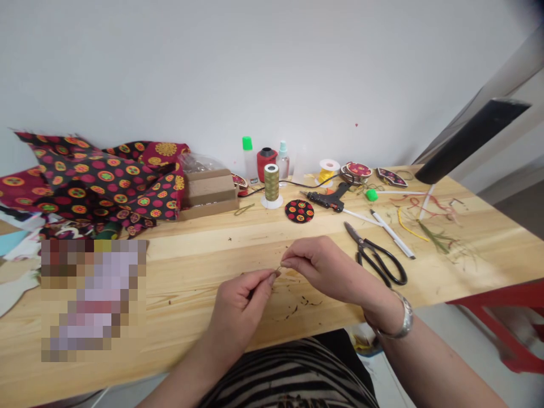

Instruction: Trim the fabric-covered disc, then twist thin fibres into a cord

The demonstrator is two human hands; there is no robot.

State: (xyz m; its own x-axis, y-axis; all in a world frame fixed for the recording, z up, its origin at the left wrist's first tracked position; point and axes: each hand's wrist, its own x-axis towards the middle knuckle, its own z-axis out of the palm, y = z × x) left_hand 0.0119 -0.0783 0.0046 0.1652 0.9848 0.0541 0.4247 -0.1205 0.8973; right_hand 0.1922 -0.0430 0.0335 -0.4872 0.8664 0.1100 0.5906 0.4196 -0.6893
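Over the front middle of the wooden table point(178, 266), my left hand point(244, 300) and my right hand point(325, 269) meet fingertip to fingertip. Both pinch a thin, olive-looking cord point(279, 268), of which only a tiny bit shows between the fingers. To the right of my right hand lie black-handled scissors point(374, 258), their blades pointing away from me. A round piece of dark patterned fabric point(300, 211) lies beyond my hands. Next to it stands an olive thread spool point(272, 184) on a white base.
A black glue gun point(327, 198) with a cable lies behind, near a white pen point(393, 234) and a yellow spool point(328, 171). Patterned cloth point(106, 181) and a cardboard box point(210, 192) fill the back left. A black tube point(470, 141) slants upward at right. Dark scraps dot the front.
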